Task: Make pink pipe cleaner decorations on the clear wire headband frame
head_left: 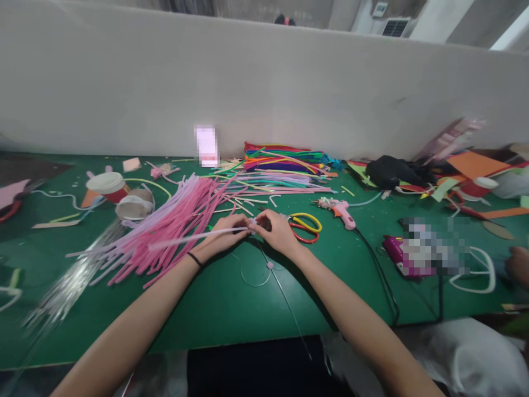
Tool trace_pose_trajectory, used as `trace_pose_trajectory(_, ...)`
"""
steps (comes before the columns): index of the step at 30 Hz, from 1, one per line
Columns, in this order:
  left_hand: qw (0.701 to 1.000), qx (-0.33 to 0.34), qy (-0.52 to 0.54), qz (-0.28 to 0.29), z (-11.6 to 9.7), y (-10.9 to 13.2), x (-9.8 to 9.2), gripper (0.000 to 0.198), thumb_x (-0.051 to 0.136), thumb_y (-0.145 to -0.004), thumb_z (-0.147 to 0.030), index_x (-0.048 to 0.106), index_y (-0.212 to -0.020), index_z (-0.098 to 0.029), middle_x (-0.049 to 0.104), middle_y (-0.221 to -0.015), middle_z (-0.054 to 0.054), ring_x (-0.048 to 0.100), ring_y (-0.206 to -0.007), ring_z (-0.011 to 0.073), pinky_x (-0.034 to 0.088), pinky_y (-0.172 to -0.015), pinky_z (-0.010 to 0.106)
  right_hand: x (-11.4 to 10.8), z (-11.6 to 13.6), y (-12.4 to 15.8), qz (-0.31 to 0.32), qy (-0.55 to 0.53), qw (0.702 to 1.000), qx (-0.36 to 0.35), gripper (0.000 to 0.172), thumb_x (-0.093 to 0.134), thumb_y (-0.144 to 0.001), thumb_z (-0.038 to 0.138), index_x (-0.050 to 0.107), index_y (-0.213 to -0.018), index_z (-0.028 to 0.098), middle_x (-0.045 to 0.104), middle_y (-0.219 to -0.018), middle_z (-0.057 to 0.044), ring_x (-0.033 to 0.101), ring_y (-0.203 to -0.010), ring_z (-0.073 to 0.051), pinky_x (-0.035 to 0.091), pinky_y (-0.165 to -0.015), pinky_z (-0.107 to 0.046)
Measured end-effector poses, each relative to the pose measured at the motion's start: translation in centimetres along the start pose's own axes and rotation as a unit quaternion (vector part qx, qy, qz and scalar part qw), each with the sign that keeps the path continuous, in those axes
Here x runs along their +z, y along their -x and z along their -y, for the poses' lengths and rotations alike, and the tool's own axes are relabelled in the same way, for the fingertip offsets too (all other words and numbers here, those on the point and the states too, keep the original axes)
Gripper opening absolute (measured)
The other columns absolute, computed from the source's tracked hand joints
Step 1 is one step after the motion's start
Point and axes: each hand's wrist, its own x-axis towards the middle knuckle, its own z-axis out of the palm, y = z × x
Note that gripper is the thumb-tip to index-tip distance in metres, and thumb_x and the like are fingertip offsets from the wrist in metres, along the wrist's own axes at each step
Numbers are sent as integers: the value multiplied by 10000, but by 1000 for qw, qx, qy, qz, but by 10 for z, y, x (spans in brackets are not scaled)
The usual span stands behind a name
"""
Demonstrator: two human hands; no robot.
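Note:
My left hand (223,234) and my right hand (279,231) meet over the green table (231,309), both pinched on a pale lilac pipe cleaner (194,237) that sticks out to the left. A thin wire (285,298) with a small pink bead runs from under my hands toward the table's near edge. A big heap of pink pipe cleaners (165,231) lies just left of my left hand. Yellow and red scissors (306,227) lie just right of my right hand.
A stack of multicoloured pipe cleaners (281,162) lies at the back. A pink glue gun (341,209) with a black cord lies to the right. A paper cup (108,186), a tape roll (134,205) and silver wires (70,284) lie left. Another person's hand (518,264) shows at the right edge.

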Motion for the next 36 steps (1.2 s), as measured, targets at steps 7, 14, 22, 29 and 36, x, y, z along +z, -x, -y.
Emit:
trace_pose_trajectory(7, 1000, -1, -12, 2, 0, 0, 3, 138, 576, -856, -326, 628, -864, -198, 700, -828, 7, 645, -759, 164, 496, -691, 267, 5, 1, -8, 16, -71, 997, 32, 192, 661, -848, 376, 641, -838, 186, 672, -762, -2, 610, -707, -142, 463, -669, -259)
trace_pose_trajectory(14, 1000, 3, 12, 11, -3, 2, 1, 156, 567, -873, -332, 638, -916, -201, 711, -920, 28, 660, -850, 186, 517, -760, 305, 14, -7, -4, -9, -221, 967, 127, 332, 687, -782, 498, 541, -742, 202, 676, -696, -3, 652, -639, -158, 530, -630, -290)
trace_pose_trajectory(22, 997, 26, 69, 39, 0, 0, 0, 146, 636, -844, -274, 648, -971, -203, 707, -1000, 30, 666, -940, 186, 515, -881, 333, 17, -11, -1, -36, -225, 962, 153, 395, 689, -753, 570, 539, -739, 206, 713, -698, -40, 695, -652, -185, 567, -663, -329)
trace_pose_trajectory(29, 995, 11, 94, 36, 2, -2, 4, 176, 643, -852, -336, 644, -954, -192, 705, -942, 31, 671, -891, 186, 529, -832, 318, 20, -12, 0, -51, -243, 946, 208, 402, 711, -715, 581, 563, -723, 207, 730, -686, -45, 712, -652, -200, 577, -665, -329)
trace_pose_trajectory(36, 995, 31, 89, 36, 7, -3, 6, 167, 666, -818, -296, 650, -955, -201, 679, -982, 35, 646, -947, 199, 497, -915, 343, 21, -14, -2, -71, -288, 925, 238, 455, 751, -629, 618, 569, -689, 206, 717, -654, -45, 694, -598, -198, 576, -617, -330)
